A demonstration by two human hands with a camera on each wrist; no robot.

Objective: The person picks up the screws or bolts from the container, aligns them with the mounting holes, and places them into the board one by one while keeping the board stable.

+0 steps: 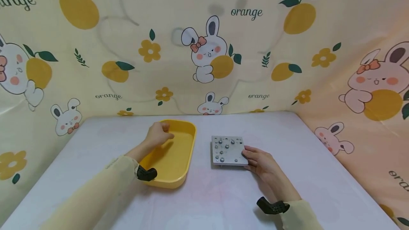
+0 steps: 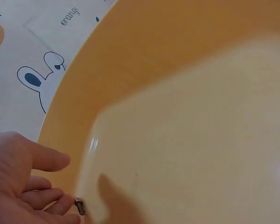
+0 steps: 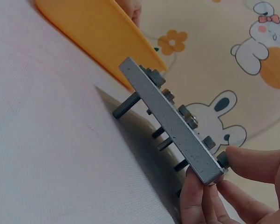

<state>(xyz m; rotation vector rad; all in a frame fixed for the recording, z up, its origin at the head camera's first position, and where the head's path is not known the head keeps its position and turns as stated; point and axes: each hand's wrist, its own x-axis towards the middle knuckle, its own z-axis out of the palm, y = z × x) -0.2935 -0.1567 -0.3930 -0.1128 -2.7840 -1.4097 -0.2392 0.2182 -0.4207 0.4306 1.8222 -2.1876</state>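
My right hand (image 1: pixel 263 164) grips the right edge of a square silver metal plate (image 3: pixel 165 121), thumb on the top face and fingers curled beneath. Several screws with rounded or hex heads stand in the plate's holes, and their threaded shanks (image 3: pixel 126 105) stick out below it. The plate is held tilted, close over the white tabletop. Over the far left part of a yellow plastic bin (image 1: pixel 194 134) is my left hand (image 1: pixel 156 135), fingers loosely bent and thumb apart. A small dark screw (image 2: pixel 79 206) shows at its fingertips, against the bin's inner wall.
The white tabletop (image 1: pixel 207 201) extends around the bin and plate. A cream cloth (image 1: pixel 166 6) printed with rabbits and oranges hangs behind and at the sides. Black straps with mounts (image 1: pixel 273 207) sit at both wrists.
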